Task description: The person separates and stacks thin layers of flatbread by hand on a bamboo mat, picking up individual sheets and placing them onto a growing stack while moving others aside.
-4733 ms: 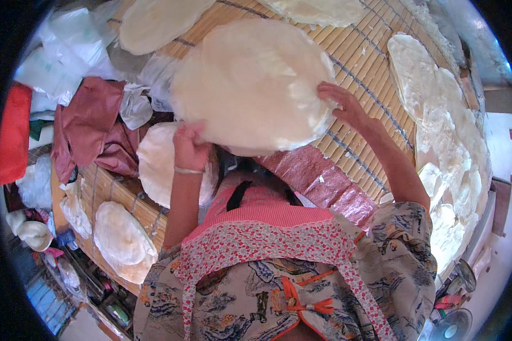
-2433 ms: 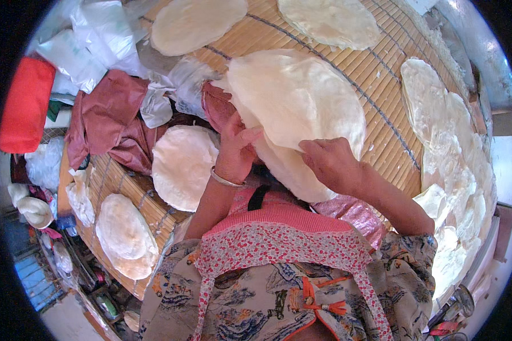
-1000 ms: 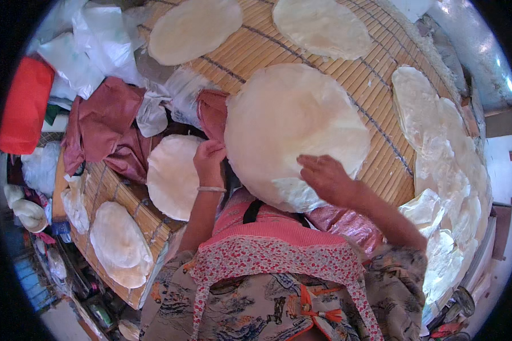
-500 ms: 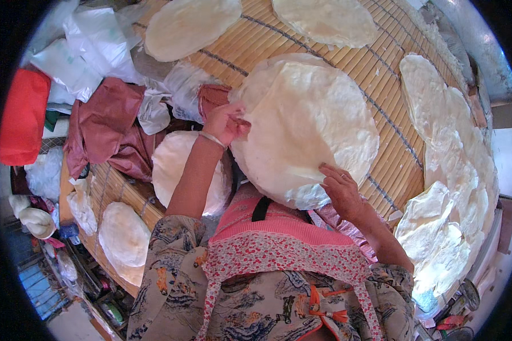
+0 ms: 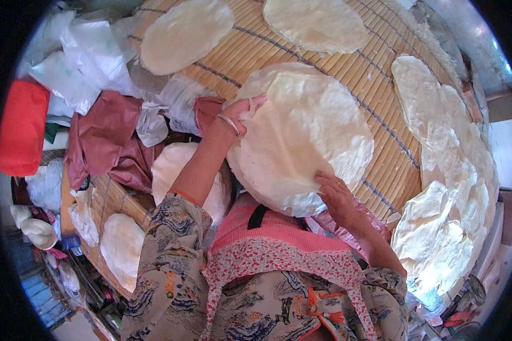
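Observation:
In front of me a pile of thin, round, cream-coloured dough sheets lies on a slatted bamboo mat. At the pile's upper left edge, my left hand is closed, with the rim of the top sheet pinched in its fingers. My right hand is at the lower right of the pile, thumb and fingers closed on the same sheet's thin edge. That edge is slightly lifted and looks translucent. Part of the left rim is hidden behind my left hand.
Single round sheets lie farther out on the bamboo mat. Overlapping sheets cover its right side. More rounds are at lower left. Maroon cloth, plastic bags and a red bundle crowd the left.
My left hand has moved up and slightly right along the pile's edge, its wrist turned. My right hand has stayed at the lower right edge. The whole view has shifted a little.

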`<act>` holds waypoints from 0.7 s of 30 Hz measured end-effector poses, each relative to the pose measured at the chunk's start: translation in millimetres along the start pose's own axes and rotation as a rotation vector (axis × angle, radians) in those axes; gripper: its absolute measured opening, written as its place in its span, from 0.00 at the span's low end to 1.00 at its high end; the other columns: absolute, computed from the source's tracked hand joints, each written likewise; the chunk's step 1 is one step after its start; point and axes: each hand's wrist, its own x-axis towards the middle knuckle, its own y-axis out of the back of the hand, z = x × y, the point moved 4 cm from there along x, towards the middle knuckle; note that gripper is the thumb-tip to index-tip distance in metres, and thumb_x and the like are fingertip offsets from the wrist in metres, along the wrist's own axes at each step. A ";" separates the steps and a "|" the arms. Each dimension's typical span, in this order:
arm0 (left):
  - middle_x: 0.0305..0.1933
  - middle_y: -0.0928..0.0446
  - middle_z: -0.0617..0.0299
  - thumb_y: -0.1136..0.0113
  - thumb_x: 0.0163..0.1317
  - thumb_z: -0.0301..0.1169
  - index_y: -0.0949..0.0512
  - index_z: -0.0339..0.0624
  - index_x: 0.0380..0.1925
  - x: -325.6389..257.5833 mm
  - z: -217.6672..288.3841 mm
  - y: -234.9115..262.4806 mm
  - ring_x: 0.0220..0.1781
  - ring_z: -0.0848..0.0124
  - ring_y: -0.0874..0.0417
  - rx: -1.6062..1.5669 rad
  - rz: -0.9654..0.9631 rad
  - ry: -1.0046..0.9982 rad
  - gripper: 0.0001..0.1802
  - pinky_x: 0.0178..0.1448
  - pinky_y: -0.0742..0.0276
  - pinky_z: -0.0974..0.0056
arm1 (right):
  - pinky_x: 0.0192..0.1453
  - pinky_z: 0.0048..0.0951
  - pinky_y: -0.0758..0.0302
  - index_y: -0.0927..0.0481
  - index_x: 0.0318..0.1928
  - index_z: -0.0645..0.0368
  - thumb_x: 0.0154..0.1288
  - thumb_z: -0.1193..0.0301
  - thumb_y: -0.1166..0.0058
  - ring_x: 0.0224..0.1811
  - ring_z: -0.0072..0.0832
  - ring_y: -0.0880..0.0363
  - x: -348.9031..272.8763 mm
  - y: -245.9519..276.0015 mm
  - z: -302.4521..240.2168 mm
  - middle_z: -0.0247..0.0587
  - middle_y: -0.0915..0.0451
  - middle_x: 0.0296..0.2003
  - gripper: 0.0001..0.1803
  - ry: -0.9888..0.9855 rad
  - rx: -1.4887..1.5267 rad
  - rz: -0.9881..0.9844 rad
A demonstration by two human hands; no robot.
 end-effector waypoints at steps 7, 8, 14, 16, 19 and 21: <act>0.29 0.24 0.59 0.42 0.47 0.28 0.24 0.36 0.30 7.8 18.0 -15.3 0.29 0.68 0.22 0.129 -0.072 -0.074 0.10 0.35 0.25 0.65 | 0.56 0.38 0.38 0.30 0.37 0.65 0.50 0.81 0.52 0.55 0.42 0.36 -4.5 -0.1 4.9 0.48 0.31 0.48 0.11 0.005 0.018 0.031; 0.28 0.24 0.59 0.43 0.47 0.27 0.24 0.36 0.29 9.7 22.4 -11.3 0.27 0.68 0.23 0.157 -0.068 -0.116 0.09 0.33 0.25 0.65 | 0.56 0.38 0.38 0.30 0.36 0.64 0.49 0.81 0.51 0.55 0.42 0.36 -5.7 0.2 6.1 0.48 0.31 0.48 0.10 -0.003 0.015 0.037; 0.25 0.24 0.56 0.44 0.48 0.28 0.26 0.35 0.25 10.5 40.7 51.6 0.26 0.65 0.23 0.040 0.106 -0.429 0.07 0.30 0.25 0.63 | 0.56 0.38 0.38 0.30 0.35 0.64 0.49 0.81 0.51 0.55 0.41 0.36 -4.8 0.5 7.5 0.48 0.31 0.48 0.10 0.017 0.030 0.044; 0.26 0.24 0.54 0.45 0.50 0.29 0.26 0.35 0.25 3.5 38.8 32.5 0.27 0.65 0.22 -0.040 0.084 -0.219 0.08 0.32 0.24 0.63 | 0.56 0.38 0.38 0.30 0.35 0.64 0.48 0.81 0.51 0.55 0.41 0.36 -5.2 0.6 8.6 0.48 0.30 0.47 0.11 0.020 0.029 0.049; 0.28 0.23 0.53 0.47 0.55 0.32 0.27 0.35 0.28 -4.7 37.5 4.4 0.29 0.65 0.21 -0.039 -0.042 0.003 0.10 0.35 0.24 0.62 | 0.56 0.39 0.38 0.30 0.37 0.63 0.49 0.79 0.50 0.54 0.41 0.35 -6.0 0.8 8.1 0.47 0.30 0.46 0.11 0.032 -0.005 0.040; 0.27 0.23 0.54 0.47 0.55 0.33 0.26 0.35 0.30 3.4 38.8 11.1 0.29 0.65 0.21 0.030 -0.164 0.072 0.11 0.36 0.24 0.62 | 0.56 0.39 0.38 0.30 0.37 0.63 0.50 0.78 0.50 0.53 0.40 0.34 -5.4 0.8 6.7 0.47 0.29 0.45 0.11 0.043 -0.008 0.037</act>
